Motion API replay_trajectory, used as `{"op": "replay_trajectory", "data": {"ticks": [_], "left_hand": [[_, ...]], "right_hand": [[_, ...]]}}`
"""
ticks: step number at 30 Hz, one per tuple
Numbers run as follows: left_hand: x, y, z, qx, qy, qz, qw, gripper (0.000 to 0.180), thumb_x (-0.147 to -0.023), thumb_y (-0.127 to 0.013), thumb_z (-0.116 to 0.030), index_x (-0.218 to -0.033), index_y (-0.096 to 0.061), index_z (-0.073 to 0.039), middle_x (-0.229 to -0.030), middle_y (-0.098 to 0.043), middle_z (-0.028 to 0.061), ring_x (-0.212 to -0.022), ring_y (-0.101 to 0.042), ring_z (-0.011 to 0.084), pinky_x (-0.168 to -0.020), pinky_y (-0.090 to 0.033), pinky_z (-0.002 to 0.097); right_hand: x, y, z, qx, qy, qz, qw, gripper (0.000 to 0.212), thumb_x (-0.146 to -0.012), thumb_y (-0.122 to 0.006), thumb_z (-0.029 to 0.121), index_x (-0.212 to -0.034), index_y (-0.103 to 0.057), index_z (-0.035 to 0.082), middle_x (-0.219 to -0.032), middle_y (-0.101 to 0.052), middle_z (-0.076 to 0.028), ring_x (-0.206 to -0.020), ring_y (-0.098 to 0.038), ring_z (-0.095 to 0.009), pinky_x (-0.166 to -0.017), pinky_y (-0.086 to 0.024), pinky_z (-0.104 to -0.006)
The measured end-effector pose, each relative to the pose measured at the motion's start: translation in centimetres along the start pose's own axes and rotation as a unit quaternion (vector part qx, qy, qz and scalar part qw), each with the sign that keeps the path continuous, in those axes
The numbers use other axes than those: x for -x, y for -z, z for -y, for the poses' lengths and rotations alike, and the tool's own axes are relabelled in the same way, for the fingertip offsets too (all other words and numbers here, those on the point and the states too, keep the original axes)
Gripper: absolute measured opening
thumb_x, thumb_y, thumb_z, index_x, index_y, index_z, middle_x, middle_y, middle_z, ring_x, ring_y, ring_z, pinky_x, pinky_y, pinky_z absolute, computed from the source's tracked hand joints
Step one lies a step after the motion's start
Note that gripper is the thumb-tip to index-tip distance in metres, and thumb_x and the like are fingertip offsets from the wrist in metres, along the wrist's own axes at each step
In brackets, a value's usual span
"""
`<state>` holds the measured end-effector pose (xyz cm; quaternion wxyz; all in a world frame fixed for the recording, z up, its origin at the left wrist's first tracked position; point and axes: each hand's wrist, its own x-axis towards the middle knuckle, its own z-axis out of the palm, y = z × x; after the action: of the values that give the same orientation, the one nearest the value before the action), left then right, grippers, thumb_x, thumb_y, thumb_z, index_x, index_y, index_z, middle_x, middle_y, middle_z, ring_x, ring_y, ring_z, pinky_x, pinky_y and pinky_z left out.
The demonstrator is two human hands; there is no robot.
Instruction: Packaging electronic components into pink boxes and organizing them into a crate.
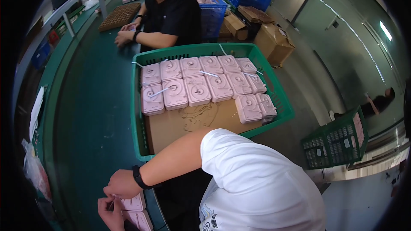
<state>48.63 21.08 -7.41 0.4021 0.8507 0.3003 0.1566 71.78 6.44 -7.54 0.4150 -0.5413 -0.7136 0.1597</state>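
Note:
At the lower left, my right hand (123,184), with a black band on its wrist, reaches across with its fingers pinched together. My left hand (111,212) is right below it, fingers curled closed and meeting the right fingertips. Whatever the fingers hold is too small and hidden to make out. Under and beside the hands lie two pink square plastic casings (140,220) on the green work surface, partly covered by my right hand. Similar pink casings (176,94), each with a round dial and an arm like a small record player, stand in rows in a green crate (138,134).
Brown cardboard (165,132) lines the crate. Across from me a person in a black shirt (180,17) works at the green bench (92,115), near a brown divided tray (120,17). Blue crates (212,17), cardboard boxes (274,42) and another green crate (334,141) stand on the floor.

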Motion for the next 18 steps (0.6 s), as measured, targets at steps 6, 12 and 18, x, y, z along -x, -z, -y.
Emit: {"op": "replay_trajectory", "data": {"ticks": [6, 12, 18], "left_hand": [[4.8, 0.4, -0.5, 0.081, 0.063, -0.007, 0.995, 0.005, -0.11, -0.074, -0.006, -0.112, -0.071, -0.002, -0.102, -0.076, 0.0126, -0.09, -0.071, 0.0208, -0.071, -0.058, 0.0333], [4.0, -5.3, -6.3, 0.125, 0.088, 0.01, 0.988, 0.012, -0.108, -0.077, -0.007, -0.107, -0.066, -0.001, -0.093, -0.072, 0.0106, -0.081, -0.067, 0.018, -0.065, -0.057, 0.0327], [2.3, -7.0, -7.5, 0.195, 0.088, 0.038, 0.976, 0.016, -0.105, -0.08, -0.004, -0.103, -0.064, 0.0, -0.096, -0.074, 0.0119, -0.082, -0.067, 0.0185, -0.069, -0.061, 0.0338]], "right_hand": [[0.4, 1.5, 0.1, 0.065, 0.016, 0.107, 0.992, 0.03, -0.084, -0.078, 0.031, -0.11, -0.086, 0.018, -0.097, -0.083, -0.014, -0.095, -0.08, -0.039, -0.082, -0.063, -0.0519], [2.4, 1.8, 0.0, 0.066, 0.094, 0.075, 0.99, 0.023, -0.103, -0.066, 0.032, -0.114, -0.076, 0.015, -0.112, -0.082, -0.017, -0.103, -0.078, -0.041, -0.085, -0.06, -0.0547], [4.6, 3.3, -1.0, 0.082, 0.092, 0.051, 0.991, 0.019, -0.105, -0.063, 0.029, -0.11, -0.076, 0.015, -0.107, -0.082, -0.017, -0.098, -0.078, -0.042, -0.081, -0.059, -0.0559]]}}
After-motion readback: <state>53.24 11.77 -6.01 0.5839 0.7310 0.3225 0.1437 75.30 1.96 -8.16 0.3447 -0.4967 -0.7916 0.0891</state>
